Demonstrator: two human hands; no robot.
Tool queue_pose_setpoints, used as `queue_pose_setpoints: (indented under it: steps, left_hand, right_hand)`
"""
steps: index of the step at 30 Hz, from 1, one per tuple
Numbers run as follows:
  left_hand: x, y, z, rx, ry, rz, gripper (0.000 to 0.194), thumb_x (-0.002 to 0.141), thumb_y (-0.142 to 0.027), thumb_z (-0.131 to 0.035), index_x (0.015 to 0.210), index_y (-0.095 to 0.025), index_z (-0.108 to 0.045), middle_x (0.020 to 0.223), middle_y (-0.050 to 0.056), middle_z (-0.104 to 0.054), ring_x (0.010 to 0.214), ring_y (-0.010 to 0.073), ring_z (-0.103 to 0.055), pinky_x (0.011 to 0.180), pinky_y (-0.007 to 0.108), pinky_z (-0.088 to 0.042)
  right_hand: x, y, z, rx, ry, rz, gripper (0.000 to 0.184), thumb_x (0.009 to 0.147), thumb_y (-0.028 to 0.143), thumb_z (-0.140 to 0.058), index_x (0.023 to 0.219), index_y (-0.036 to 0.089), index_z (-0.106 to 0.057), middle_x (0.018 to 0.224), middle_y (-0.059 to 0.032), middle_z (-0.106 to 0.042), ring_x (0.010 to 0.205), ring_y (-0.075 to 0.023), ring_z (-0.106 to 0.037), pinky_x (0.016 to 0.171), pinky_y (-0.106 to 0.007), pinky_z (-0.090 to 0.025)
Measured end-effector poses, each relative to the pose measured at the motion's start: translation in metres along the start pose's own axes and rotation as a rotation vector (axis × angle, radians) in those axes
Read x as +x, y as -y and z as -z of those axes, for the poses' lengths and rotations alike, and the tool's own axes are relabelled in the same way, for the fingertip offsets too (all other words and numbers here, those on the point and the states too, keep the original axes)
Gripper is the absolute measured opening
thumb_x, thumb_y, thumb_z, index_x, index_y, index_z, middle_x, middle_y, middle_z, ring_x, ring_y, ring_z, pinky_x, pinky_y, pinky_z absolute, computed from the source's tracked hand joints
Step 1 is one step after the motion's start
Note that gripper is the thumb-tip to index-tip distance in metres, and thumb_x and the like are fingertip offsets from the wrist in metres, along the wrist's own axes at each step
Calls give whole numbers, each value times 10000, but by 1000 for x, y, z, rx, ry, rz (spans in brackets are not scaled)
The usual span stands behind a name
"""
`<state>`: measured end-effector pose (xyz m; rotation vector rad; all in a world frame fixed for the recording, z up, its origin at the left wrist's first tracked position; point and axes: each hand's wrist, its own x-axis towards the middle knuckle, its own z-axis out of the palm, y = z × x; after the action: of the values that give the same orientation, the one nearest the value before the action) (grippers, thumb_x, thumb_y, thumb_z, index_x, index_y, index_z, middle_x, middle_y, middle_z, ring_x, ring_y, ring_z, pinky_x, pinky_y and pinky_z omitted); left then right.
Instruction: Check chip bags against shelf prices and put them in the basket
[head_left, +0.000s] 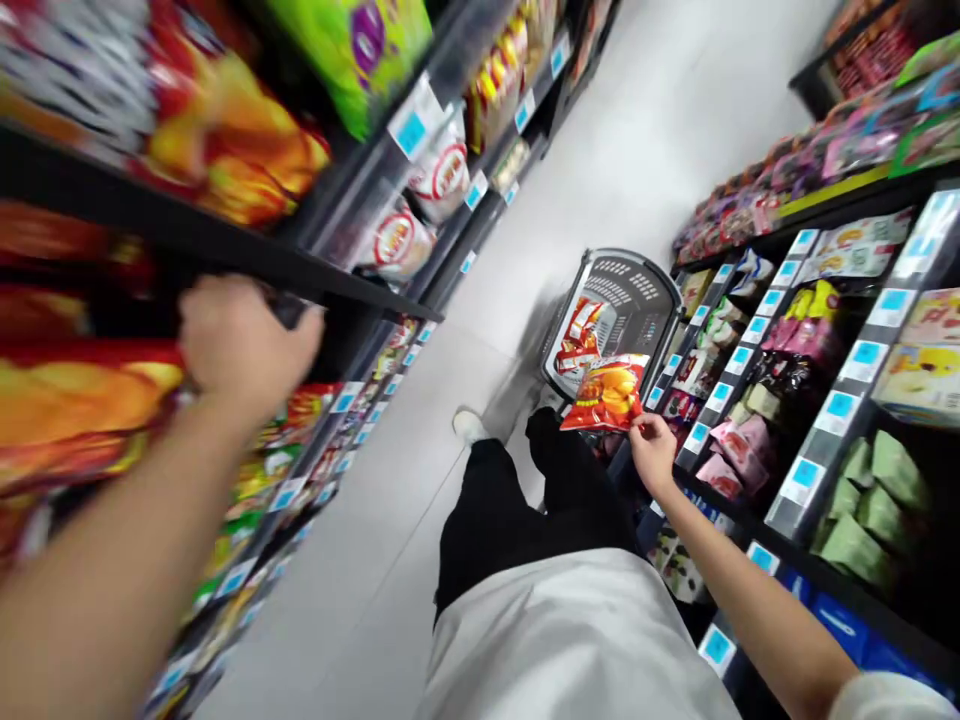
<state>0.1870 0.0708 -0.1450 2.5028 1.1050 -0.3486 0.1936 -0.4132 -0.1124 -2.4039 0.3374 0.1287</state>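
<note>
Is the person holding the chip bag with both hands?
No, only the right hand holds the chip bag; the left hand is at a shelf.

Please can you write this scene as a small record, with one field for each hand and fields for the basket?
Place: shop aisle between snack shelves
Right hand: pinches a red and orange chip bag by its lower edge
Left hand: blurred, at a black shelf edge, beside large orange snack bags; its grip cannot be seen
Basket: grey shopping basket, on the floor ahead of the feet
Basket contents: a red and white snack bag
</note>
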Motion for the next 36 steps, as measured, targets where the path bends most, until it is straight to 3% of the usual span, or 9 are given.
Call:
queue_pose_setpoints:
  steps: [2, 4, 7, 9, 12, 15, 23, 29, 36]
  left_hand:
    - [-36, 5, 12, -301, -57, -54, 544, 928, -368, -613, 1371, -74, -497, 1533, 163, -372, 1431, 373, -248, 1210, 508, -145]
    - [-90, 2, 4, -768, 119, -35, 452, 832, -239, -703, 1255, -140, -579, 1519, 142, -400, 1465, 325, -235, 1244, 461, -87]
    - [-176, -7, -19, -972, 359, 58, 296, 810, -369, -724, 1003, -162, -640, 1136, 156, -646, 1149, 334, -596, 1063, 500, -434]
    - [-219, -8, -23, -1141, 580, 125, 407, 892, -556, -585, 1026, -177, -644, 1012, 135, -695, 925, 300, -693, 853, 481, -560]
    - [-251, -1, -5, -1673, 1064, 399, 557, 877, -673, -560, 1152, -192, -618, 1162, 148, -693, 1010, 322, -697, 831, 511, -581]
    - [-256, 10, 25, -1912, 1254, 394, 619, 867, -675, -595, 1221, -168, -633, 1227, 170, -692, 1085, 350, -684, 890, 523, -572]
    - [-249, 51, 67, -2012, 1184, 342, 629, 875, -671, -607, 1243, -164, -670, 1162, 132, -746, 1132, 310, -690, 1036, 457, -522]
    - [-255, 92, 70, -1996, 1046, 349, 548, 834, -608, -709, 1130, -147, -713, 1095, 136, -764, 1039, 298, -725, 949, 416, -573]
    - [-264, 115, 67, -2031, 868, 426, 450, 826, -493, -743, 1107, -142, -746, 1112, 135, -761, 989, 300, -739, 894, 403, -601]
  right_hand:
    - [-32, 30, 9, 68, 14, 48, 97, 704, 325, -599, 720, 229, -602, 746, -12, -612, 669, -200, -567, 631, -326, -480]
    - [-61, 58, 15, 127, 33, 91, 73, 703, 304, -603, 695, 235, -582, 737, -4, -594, 642, -190, -547, 588, -309, -459]
    - [-100, 93, 21, 205, 60, 138, 69, 708, 285, -617, 680, 243, -571, 734, -3, -583, 650, -194, -544, 578, -304, -449]
    - [-122, 114, 24, 266, 97, 170, 75, 717, 272, -633, 676, 253, -574, 731, -3, -581, 670, -201, -546, 594, -309, -452]
    - [-150, 141, 29, 368, 173, 224, 105, 720, 256, -669, 672, 263, -577, 743, -6, -578, 702, -208, -550, 617, -315, -457]
    - [-172, 161, 35, 412, 270, 276, 142, 723, 239, -702, 669, 263, -573, 785, -25, -587, 728, -218, -562, 608, -322, -452]
    - [-206, 211, 44, 303, 600, 667, 161, 798, 177, -672, 704, 293, -613, 738, -13, -592, 668, -216, -575, 587, -341, -463]
    - [-223, 236, 28, 114, 780, 825, 136, 828, 216, -646, 717, 287, -610, 730, -23, -609, 670, -230, -584, 609, -372, -465]
    - [-231, 247, 12, 71, 865, 884, 125, 885, 201, -609, 792, 284, -610, 777, -10, -598, 711, -218, -587, 659, -355, -473]
